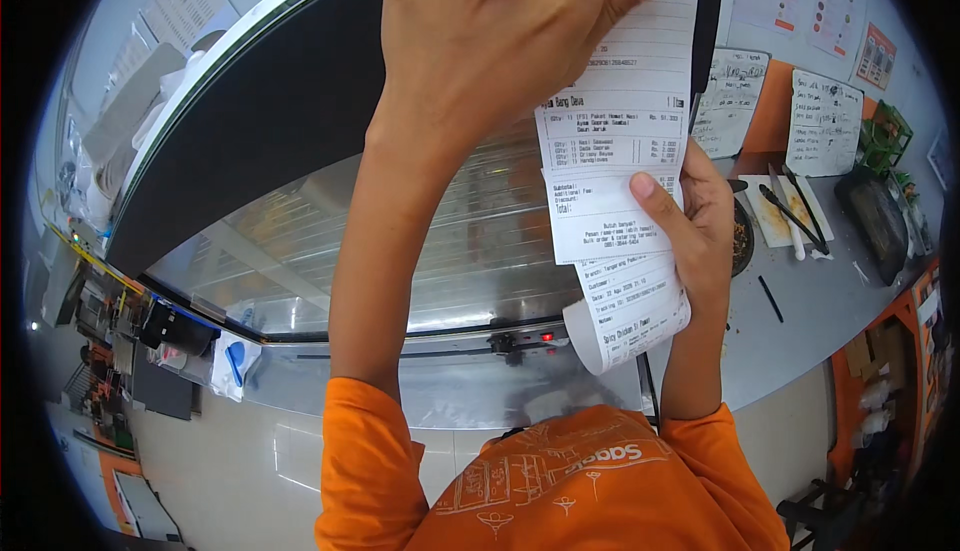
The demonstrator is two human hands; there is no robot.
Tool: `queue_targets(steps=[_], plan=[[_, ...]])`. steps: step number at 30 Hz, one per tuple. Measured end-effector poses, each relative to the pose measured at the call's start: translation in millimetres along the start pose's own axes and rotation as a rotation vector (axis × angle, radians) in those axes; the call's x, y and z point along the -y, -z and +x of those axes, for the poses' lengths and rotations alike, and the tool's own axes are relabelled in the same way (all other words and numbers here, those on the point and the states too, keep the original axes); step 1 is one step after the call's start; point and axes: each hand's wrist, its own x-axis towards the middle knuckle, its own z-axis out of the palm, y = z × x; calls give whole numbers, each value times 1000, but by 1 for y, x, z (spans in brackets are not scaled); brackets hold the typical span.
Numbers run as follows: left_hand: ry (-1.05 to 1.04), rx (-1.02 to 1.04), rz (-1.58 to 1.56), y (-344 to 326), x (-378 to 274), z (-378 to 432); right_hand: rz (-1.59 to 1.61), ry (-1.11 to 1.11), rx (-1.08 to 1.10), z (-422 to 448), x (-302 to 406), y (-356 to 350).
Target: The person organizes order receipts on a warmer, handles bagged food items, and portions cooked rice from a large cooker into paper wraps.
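Long printed paper receipts hang in front of me, one strip overlapping another. My right hand grips them at the right edge, thumb on the printed face and fingers behind. The lower receipt curls back at its bottom end. Over the upper part of the paper is my left hand, its back toward me and its thumb across the sheet. Its fingertips run past the top of the view, so its hold is hidden. Behind the paper stands a glass-fronted cabinet with metal racks inside and a black upper panel.
A lit red switch is on the cabinet's lower edge. The steel counter at right bears a cutting board with a knife and black tongs, a black pen-like stick and a dark tray. Written whiteboards stand behind.
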Motion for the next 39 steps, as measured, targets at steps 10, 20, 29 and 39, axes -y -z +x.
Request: queue_targets(steps=[10,20,29,39], plan=[[-38,-180,22,-7,3,8,-108,118,-122,-18,4,15],[88,-208,-74,-18,2,-4,-241,-31,-399,-51,43,36],[124,-18,121,2,7,-2,-205,-19,-421,-76,62,42],[202,121,105,23,-13,1,-157,-73,-348,-87,73,25]])
